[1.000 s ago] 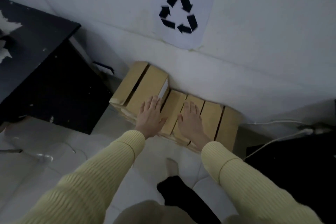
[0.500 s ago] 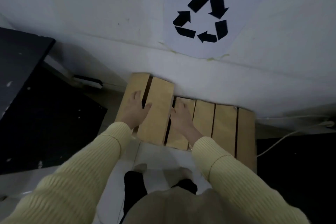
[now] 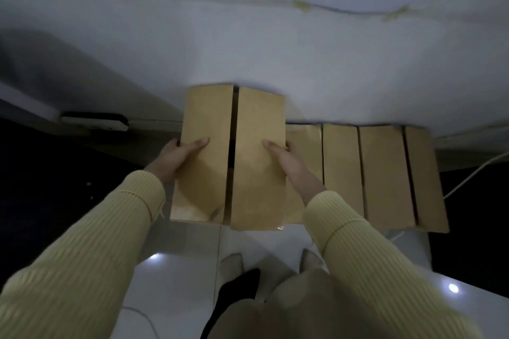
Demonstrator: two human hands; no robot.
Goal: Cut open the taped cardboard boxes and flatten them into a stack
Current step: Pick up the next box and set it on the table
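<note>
Head view, looking straight down: both hands clamp one cardboard box by its sides. The left hand has its thumb on the left top flap and the right hand has its thumb on the right flap, with a dark slit between the flaps. It is held before the white wall, over the near end of a row of boxes lying along that wall. Likely risks are that this edge-only hold slips, or that the loose flaps buckle under the thumbs. The floor is glossy pale tile with glare, possibly slick; a white cable trails by the row's right end. Room is dim
</note>
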